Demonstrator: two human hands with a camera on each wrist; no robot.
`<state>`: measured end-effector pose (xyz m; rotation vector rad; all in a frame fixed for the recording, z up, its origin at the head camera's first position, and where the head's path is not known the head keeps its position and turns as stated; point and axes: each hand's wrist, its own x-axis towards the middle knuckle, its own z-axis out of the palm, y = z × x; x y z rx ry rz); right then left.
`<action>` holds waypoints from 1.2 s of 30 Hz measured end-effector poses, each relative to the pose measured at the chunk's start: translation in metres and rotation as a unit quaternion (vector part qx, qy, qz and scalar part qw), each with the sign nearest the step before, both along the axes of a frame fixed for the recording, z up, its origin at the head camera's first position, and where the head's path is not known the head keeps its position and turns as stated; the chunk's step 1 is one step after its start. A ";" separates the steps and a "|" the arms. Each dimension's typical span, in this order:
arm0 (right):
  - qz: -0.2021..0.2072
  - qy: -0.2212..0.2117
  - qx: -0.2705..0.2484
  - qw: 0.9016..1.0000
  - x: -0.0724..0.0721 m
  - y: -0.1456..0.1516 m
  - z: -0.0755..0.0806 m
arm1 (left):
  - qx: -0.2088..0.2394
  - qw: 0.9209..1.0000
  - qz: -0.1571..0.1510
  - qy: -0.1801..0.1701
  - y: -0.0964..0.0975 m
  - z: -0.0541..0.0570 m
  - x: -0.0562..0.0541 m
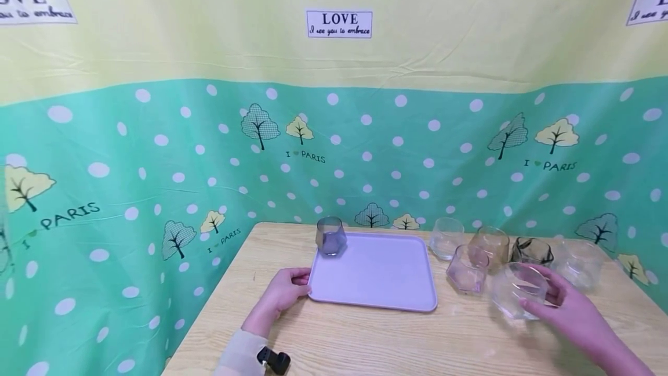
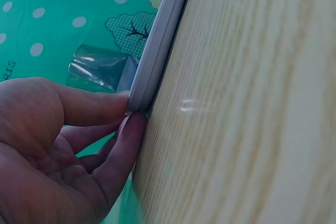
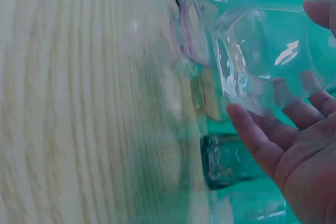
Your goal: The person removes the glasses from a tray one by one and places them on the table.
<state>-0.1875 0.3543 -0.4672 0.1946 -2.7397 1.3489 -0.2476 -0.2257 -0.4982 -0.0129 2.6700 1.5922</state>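
Note:
My right hand point(image 1: 566, 306) grips a clear faceted glass point(image 1: 514, 292) by its side, thumb toward the front; in the right wrist view the same clear glass point(image 3: 268, 56) sits between thumb and fingers, held above the wood. On the left, my left hand point(image 1: 286, 292) pinches the near left corner of a pale purple tray point(image 1: 378, 277), with the thumb on top of the rim point(image 2: 149, 61) and a finger under it in the left wrist view. A grey glass point(image 1: 331, 239) stands upright on the tray's far left corner.
Right of the tray stand a pinkish glass point(image 1: 466, 274), a clear glass point(image 1: 447, 242), an amber glass point(image 1: 490, 245), a dark glass point(image 1: 531, 250) and another clear glass point(image 1: 581, 266). All are on the wooden table point(image 1: 334, 341). A patterned curtain point(image 1: 365, 149) hangs behind the table's far edge.

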 end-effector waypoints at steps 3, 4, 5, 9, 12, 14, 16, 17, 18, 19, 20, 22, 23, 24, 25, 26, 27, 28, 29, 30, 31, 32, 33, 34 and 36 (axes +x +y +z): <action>-0.030 -0.015 0.039 0.999 -0.003 0.007 0.001 | 0.002 1.000 -0.002 0.001 0.000 -0.001 -0.001; -0.037 -0.018 0.049 0.998 -0.005 0.009 0.001 | 0.003 1.000 -0.002 0.001 0.000 -0.001 -0.001; -0.041 -0.020 0.054 0.997 -0.006 0.010 0.001 | 0.003 1.000 -0.001 0.001 0.000 -0.001 -0.001; -0.048 -0.030 0.054 0.997 -0.011 0.010 0.000 | 0.003 1.000 0.001 -0.001 0.000 -0.002 -0.002; -0.057 -0.041 0.053 0.996 -0.016 0.008 0.000 | 0.005 1.000 0.000 0.000 0.000 -0.002 -0.002; -0.061 -0.049 0.045 0.996 -0.019 0.007 0.001 | 0.008 1.000 0.002 0.001 0.000 -0.002 -0.001; -0.067 -0.055 0.037 0.996 -0.021 0.006 0.001 | 0.009 1.000 0.002 -0.001 0.000 -0.003 -0.001; -0.069 -0.058 0.031 0.995 -0.022 0.006 0.001 | 0.009 1.000 0.001 -0.001 0.000 -0.003 -0.001; -0.072 -0.058 0.027 0.995 -0.023 0.006 0.000 | 0.009 1.000 0.002 0.000 0.000 -0.003 -0.001; -0.075 -0.059 0.024 0.995 -0.024 0.006 -0.001 | 0.009 1.000 0.002 0.000 0.000 -0.003 -0.001; -0.078 -0.058 0.023 0.995 -0.025 0.006 -0.002 | 0.006 1.000 0.002 0.000 0.000 -0.003 -0.001; -0.082 -0.053 0.017 0.995 -0.028 0.007 -0.005 | 0.005 1.000 0.002 0.000 0.000 -0.003 -0.002; -0.083 -0.051 0.016 0.995 -0.028 0.007 -0.006 | 0.005 1.000 0.002 0.000 0.000 -0.003 -0.002; -0.083 -0.050 0.016 0.995 -0.029 0.007 -0.006 | 0.006 1.000 0.002 0.000 0.000 -0.003 -0.002; -0.083 -0.050 0.014 0.995 -0.030 0.007 -0.007 | 0.006 1.000 0.002 -0.001 0.000 -0.003 -0.002; -0.082 -0.049 0.013 0.995 -0.030 0.007 -0.008 | 0.006 1.000 0.002 -0.001 0.000 -0.003 -0.002; -0.081 -0.051 0.010 0.995 -0.031 0.006 -0.008 | 0.007 1.000 0.002 -0.001 0.000 -0.004 -0.002; -0.080 -0.051 0.012 0.995 -0.032 0.005 -0.008 | 0.008 1.000 0.002 -0.002 0.000 -0.003 -0.002; -0.078 -0.052 0.013 0.995 -0.032 0.005 -0.008 | 0.008 1.000 0.003 -0.002 0.000 -0.003 -0.002; -0.076 -0.055 0.011 0.996 -0.033 0.004 -0.008 | 0.010 1.000 0.002 -0.001 0.000 -0.004 -0.002; -0.074 -0.056 0.010 0.996 -0.033 0.003 -0.008 | 0.011 1.000 0.001 0.000 -0.001 -0.004 -0.002; -0.074 -0.056 0.009 0.996 -0.034 0.003 -0.008 | 0.014 1.000 0.000 0.002 -0.001 -0.004 -0.002; -0.075 -0.056 0.008 0.996 -0.034 0.002 -0.009 | 0.015 1.000 -0.001 0.004 -0.001 -0.005 -0.003; -0.075 -0.056 0.009 0.996 -0.034 0.001 -0.009 | 0.017 1.000 -0.002 0.006 -0.001 -0.005 -0.003; -0.074 -0.056 0.008 0.996 -0.034 0.000 -0.010 | 0.019 1.000 -0.005 0.011 -0.001 -0.005 -0.003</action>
